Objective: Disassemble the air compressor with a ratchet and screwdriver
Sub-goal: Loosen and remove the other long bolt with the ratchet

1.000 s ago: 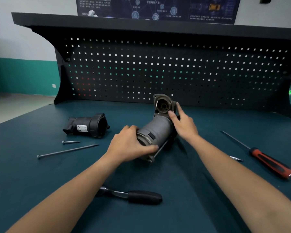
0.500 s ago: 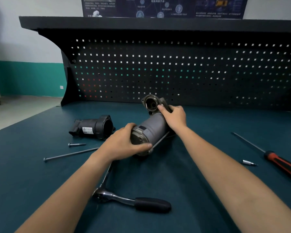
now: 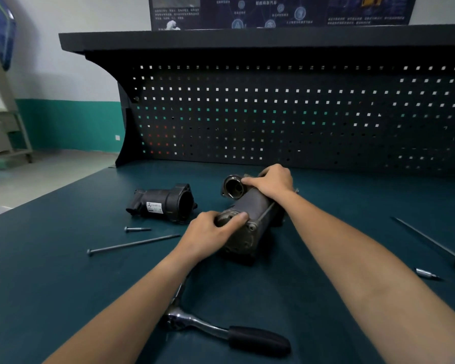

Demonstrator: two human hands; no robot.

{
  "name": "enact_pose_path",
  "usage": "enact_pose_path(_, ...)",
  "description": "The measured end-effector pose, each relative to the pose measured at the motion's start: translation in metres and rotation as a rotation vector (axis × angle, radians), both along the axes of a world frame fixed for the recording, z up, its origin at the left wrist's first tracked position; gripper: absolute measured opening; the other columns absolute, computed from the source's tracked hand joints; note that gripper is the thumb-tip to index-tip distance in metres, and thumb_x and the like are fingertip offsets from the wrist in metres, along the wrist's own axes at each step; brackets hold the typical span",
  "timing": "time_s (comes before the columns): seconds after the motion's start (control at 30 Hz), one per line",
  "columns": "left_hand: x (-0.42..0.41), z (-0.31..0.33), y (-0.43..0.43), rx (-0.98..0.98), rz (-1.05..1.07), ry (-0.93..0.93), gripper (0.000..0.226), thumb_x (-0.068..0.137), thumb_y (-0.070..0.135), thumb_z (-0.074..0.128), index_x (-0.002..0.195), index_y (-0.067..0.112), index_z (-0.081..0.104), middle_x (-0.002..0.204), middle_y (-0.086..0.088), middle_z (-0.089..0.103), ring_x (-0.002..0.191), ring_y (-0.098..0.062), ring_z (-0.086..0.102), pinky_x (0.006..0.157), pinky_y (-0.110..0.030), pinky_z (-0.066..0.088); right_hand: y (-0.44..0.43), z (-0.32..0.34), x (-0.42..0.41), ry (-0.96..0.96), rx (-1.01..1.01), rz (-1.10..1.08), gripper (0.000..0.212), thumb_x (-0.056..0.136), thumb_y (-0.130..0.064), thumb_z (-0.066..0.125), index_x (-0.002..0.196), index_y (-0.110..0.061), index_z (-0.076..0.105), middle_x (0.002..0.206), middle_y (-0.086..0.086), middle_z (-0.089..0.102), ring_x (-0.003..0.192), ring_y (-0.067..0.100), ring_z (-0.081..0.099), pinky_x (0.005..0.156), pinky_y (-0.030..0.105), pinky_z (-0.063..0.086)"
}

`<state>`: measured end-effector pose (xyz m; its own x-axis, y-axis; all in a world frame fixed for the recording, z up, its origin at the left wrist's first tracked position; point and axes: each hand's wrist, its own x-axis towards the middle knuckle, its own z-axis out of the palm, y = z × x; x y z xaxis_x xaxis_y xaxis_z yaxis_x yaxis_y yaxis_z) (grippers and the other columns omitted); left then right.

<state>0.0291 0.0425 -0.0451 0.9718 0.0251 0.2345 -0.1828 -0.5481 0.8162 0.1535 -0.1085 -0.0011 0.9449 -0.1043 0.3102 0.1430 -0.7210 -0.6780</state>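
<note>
Head view: gripping the air compressor at both ends in the middle of the worktop, left hand curled over the near end cap, right hand wrapped round the far open mouth. Probably heavy, rigid cast metal, smooth along the barrel; best taken by the end castings. Ratchet lying untouched by the near edge

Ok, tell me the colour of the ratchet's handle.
The ratchet handle is black; the head view shows it best, near the bottom.

Both forearms extended; left hand grips compressor near end, right hand far end, fingers curled.
</note>
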Motion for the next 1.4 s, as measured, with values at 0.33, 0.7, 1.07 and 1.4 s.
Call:
enact_pose_path(0.33,-0.008,-0.001,-0.010,0.293,-0.165,-0.094,0.043,0.080,0.052,0.060,0.063,0.012,0.061,0.053,0.008,0.051,0.049,0.000,0.045,0.047,-0.018,0.029,-0.017,0.003,-0.006,0.044,-0.279,0.140,0.052,0.061,-0.059,0.075,0.083,-0.012,0.070,0.085,0.000,0.062,0.083,0.015,0.050,0.063,0.027,0.039)
enact_pose_path(0.7,-0.024,0.005,-0.025,0.461,-0.414,-0.141,0.037,0.087,0.042,0.058,0.119,0.022,0.062,0.106,0.006,0.070,0.094,-0.003,0.062,0.076,-0.011,0.043,-0.068,-0.001,-0.035,-0.120,-0.142,0.123,0.043,0.077,-0.046,0.069,0.103,-0.012,0.069,0.112,0.003,0.066,0.110,0.018,0.056,0.092,0.030,0.044)
enact_pose_path(1.07,-0.084,0.025,-0.012,0.735,-0.470,-0.114,0.051,0.073,0.054,0.068,0.119,0.033,0.058,0.101,0.025,0.059,0.094,0.010,0.051,0.082,-0.003,0.036,-0.099,0.018,-0.146,-0.251,0.122,0.166,0.010,0.080,-0.028,0.068,0.090,-0.025,0.065,0.083,-0.015,0.063,0.076,-0.001,0.055,0.072,0.014,0.040)
enact_pose_path(1.4,-0.131,-0.001,0.001,0.221,-0.321,-0.382,0.002,0.093,0.021,0.053,0.092,0.020,0.055,0.074,0.010,0.059,0.066,-0.003,0.054,0.065,-0.020,0.045,-0.093,0.036,-0.202,0.035,1.272,0.364,0.024,0.091,-0.030,0.051,0.075,-0.016,0.063,0.051,-0.007,0.057,0.043,0.004,0.054,0.042,0.012,0.040)
